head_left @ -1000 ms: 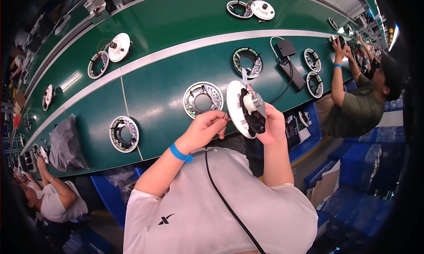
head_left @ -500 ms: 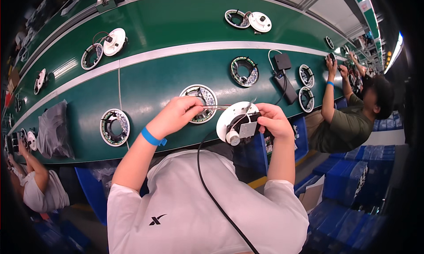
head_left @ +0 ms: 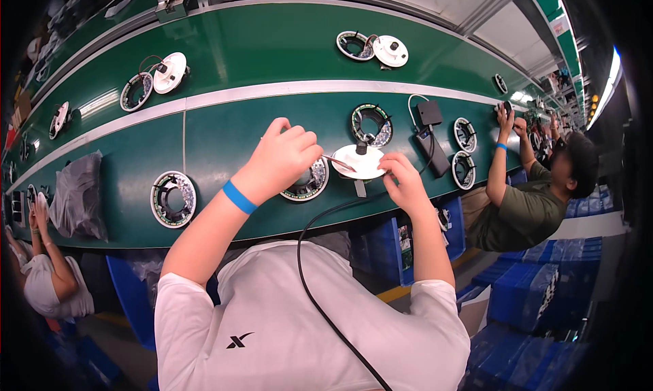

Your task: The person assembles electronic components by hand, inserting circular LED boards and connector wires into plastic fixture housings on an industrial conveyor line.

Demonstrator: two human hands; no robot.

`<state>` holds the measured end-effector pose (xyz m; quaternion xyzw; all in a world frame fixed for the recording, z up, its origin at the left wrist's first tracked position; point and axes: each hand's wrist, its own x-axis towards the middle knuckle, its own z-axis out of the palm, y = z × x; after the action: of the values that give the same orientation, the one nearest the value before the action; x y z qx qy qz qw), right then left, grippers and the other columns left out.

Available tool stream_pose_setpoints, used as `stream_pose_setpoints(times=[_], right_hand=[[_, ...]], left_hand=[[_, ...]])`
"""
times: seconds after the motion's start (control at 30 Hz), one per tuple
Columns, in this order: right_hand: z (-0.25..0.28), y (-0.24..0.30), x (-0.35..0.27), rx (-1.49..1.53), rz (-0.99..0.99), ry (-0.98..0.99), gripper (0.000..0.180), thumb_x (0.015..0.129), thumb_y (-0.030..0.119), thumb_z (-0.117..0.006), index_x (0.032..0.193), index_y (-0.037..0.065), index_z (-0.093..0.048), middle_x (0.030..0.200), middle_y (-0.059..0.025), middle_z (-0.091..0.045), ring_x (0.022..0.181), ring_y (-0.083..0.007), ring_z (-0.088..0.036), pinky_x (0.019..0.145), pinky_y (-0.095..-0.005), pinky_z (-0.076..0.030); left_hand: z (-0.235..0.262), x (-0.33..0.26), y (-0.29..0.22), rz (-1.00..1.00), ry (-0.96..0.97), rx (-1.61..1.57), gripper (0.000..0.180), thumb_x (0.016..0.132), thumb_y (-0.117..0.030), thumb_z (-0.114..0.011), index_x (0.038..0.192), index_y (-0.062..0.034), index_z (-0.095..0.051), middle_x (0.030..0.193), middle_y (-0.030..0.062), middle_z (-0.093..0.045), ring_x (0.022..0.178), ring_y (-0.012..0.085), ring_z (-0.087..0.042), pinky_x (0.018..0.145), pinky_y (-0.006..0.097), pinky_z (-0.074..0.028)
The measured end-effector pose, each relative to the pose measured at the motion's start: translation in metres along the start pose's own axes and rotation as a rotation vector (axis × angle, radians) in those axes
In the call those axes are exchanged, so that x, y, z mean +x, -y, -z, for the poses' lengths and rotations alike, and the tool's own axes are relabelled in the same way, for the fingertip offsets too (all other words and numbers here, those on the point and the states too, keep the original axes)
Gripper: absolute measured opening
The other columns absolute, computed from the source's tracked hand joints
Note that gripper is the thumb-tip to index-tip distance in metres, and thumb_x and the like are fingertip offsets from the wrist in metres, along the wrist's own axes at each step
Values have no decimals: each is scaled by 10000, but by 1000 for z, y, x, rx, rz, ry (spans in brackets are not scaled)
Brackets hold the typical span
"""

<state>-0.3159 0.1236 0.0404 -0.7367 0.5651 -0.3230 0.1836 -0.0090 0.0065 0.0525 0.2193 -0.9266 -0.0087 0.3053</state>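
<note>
Your left hand (head_left: 286, 156) is closed around a thin metal tool (head_left: 338, 162), its tip reaching across to the white round disc (head_left: 360, 163). Take that disc as your landmark: it lies flat on the green tabletop (head_left: 224, 139), directly in front of you, with a small dark part standing on its far edge. Your right hand (head_left: 403, 181) sits at the disc's near right edge, fingers curled and pinching the rim, so it is holding the disc steady rather than spread wide.

Just left of the disc, partly under your left hand, lies a ring-shaped housing (head_left: 309, 181) with a silvery rim. Just behind the disc sits another dark ring part (head_left: 372, 124). To the disc's right lie a black power adapter (head_left: 433, 145) and, beyond it, two smaller rings (head_left: 465, 134).

Far left of the disc rests one more ring housing (head_left: 173, 199), and further left a grey plastic bag (head_left: 78, 195).

A black cable (head_left: 320, 309) runs from below the disc down over your white shirt.

Well to the right of the disc, a person in a green shirt (head_left: 524, 211) has both hands raised at the tabletop.
</note>
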Motion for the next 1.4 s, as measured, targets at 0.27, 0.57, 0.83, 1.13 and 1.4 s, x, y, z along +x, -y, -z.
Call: stream_pose_setpoints(times=[0.27, 0.57, 0.83, 1.13, 1.4], right_hand=[[-23, -30, -21, -170, 162, -138, 306, 732, -106, -699, 1007, 24, -661, 1041, -124, -665, 907, -316, -694, 779, -382, -570], [-62, -13, -56, -574, 168, -453, 521, 695, -40, -776, 1193, 112, -766, 900, -67, -594, 740, -229, -628, 597, -337, -518], [-74, 17, -64, -325, -21, -268, 385, 798, -30, -748, 1181, -23, -705, 1124, -148, -625, 762, -240, -649, 656, -362, -555], [-56, 21, 38, -44, -292, -221, 235, 904, 66, -727, 1118, -31, -733, 908, -182, -740, 731, -269, -718, 682, -346, -567], [-67, 7, 50, 273, -507, -74, 218, 961, 80, -705, 1126, -57, -741, 814, -52, -738, 639, -66, -621, 558, -236, -478]], left_hand=[[1, 8, -21, -163, 0, 104, 136, 783, -115, -691, 913, -148, -670, 873, -21, -609, 961, 167, -630, 1051, 513, -420], [-14, 3, 8, -118, 13, 175, 130, 779, -119, -702, 897, -172, -709, 871, -32, -611, 1019, 170, -621, 1096, 558, -364], [-26, -33, 10, -15, -40, 159, 143, 791, -120, -720, 924, -171, -730, 881, -38, -623, 1037, 182, -623, 1079, 560, -362], [-32, -58, -28, 107, -111, 24, 117, 812, -167, -722, 928, -174, -726, 879, -33, -624, 987, 188, -628, 1002, 525, -409], [-44, -79, -86, 161, -38, -200, 184, 802, -221, -769, 955, -132, -719, 889, -15, -612, 970, 191, -596, 956, 475, -428]])
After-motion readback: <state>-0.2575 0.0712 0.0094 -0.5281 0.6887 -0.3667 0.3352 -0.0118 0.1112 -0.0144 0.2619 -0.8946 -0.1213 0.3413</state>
